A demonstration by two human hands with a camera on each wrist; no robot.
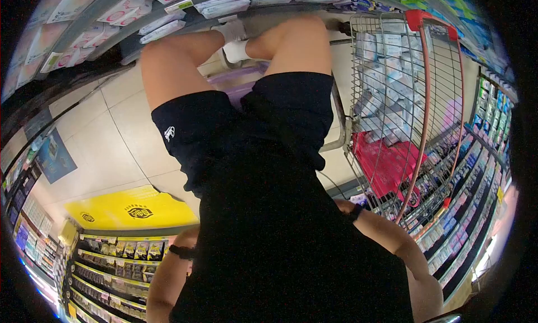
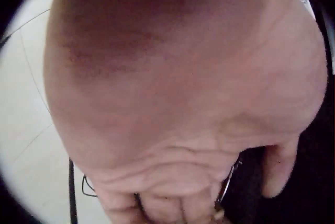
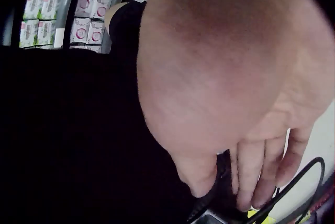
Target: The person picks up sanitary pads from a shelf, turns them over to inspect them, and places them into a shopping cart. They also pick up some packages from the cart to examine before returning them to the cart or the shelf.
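In the left wrist view my left hand (image 2: 178, 93) fills most of the frame beside dark clothing, palm side toward the camera. Its fingers bend at the bottom edge, and the thumb points down, apart from them. A thin shiny edge (image 2: 227, 187) shows between thumb and fingers; I cannot tell whether they hold it. My right hand (image 3: 235, 77) hangs next to black clothing, thumb and fingers loosely extended downward. A black cable (image 3: 298, 177) loops close by its fingertips. In the head view the torso hides most of both hands; banded wrists show at its sides.
A person's bare legs (image 1: 297, 48) bend over a purple stool (image 1: 238, 93). To the right stands a wire shopping cart (image 1: 443, 87) with white packs (image 1: 386, 87) and a red bag (image 1: 386, 160). Stocked shelves (image 1: 224, 9) line the aisle; a yellow sheet (image 1: 174, 208) lies at left.
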